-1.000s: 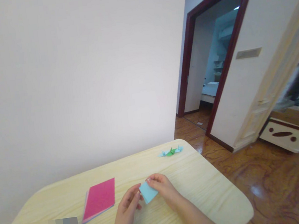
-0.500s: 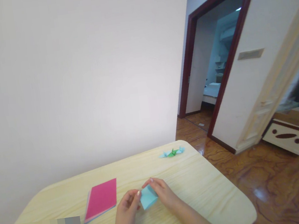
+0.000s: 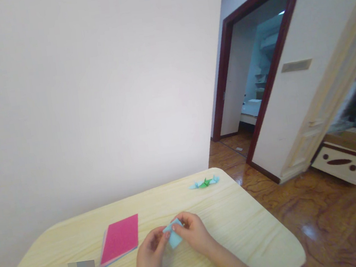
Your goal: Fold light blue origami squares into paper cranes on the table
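Note:
Between both hands, just above the table (image 3: 243, 230), is a small light blue folded paper (image 3: 175, 240). My left hand (image 3: 152, 248) pinches its left edge between thumb and fingers. My right hand (image 3: 194, 232) grips the upper right part, with the thumb lying across the paper's front. To the left of my hands lies a stack of square paper (image 3: 121, 239), with a pink sheet on top and a blue edge showing below. Near the far right corner, a green folded paper figure (image 3: 206, 183) sits between two light blue ones.
A white wall (image 3: 94, 96) rises along the table's far side. Right of the table are a brown patterned floor (image 3: 307, 221), a dark red door frame (image 3: 274, 68) and a white drawer unit (image 3: 342, 162). The lower left corner is pixelated.
My right thumb has moved left onto the front of the blue paper. The paper shows narrower, and its angle has changed. The camera view has shifted slightly.

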Tool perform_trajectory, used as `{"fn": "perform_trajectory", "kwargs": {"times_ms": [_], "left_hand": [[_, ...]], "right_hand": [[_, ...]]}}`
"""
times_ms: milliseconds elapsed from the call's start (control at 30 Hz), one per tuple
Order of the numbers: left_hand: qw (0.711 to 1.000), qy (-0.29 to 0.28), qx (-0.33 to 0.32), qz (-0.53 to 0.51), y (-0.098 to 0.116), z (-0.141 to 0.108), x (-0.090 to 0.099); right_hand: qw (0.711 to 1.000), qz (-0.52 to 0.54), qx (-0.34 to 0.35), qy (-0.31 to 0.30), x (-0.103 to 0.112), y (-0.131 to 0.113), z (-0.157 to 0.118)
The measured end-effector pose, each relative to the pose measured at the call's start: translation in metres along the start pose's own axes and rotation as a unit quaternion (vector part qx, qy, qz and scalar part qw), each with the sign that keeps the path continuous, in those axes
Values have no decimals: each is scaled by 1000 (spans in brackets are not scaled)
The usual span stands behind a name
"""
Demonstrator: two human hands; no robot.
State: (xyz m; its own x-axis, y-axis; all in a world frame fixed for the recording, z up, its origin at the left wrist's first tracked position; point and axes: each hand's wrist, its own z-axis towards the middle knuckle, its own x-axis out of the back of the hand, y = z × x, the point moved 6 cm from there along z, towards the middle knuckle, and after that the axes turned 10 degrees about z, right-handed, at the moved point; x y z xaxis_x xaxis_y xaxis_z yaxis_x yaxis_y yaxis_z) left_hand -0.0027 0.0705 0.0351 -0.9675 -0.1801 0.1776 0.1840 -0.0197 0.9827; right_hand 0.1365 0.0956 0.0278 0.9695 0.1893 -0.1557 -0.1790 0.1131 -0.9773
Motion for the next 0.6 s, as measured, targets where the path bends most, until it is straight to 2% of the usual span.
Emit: {"fn": "perform_trajectory", "kwargs": {"times_ms": [100,367,600], "left_hand": [[999,-5,-27,45,2,0,1],[993,8,-86,78,0,-2,2],[994,-35,-72,69,-11,2,0]], "right_hand": [[1000,-13,15,-2,1,-1,0],[999,-16,35,-24,-5,-5,-4],[999,9,30,-11,-4,-7,-4]]}}
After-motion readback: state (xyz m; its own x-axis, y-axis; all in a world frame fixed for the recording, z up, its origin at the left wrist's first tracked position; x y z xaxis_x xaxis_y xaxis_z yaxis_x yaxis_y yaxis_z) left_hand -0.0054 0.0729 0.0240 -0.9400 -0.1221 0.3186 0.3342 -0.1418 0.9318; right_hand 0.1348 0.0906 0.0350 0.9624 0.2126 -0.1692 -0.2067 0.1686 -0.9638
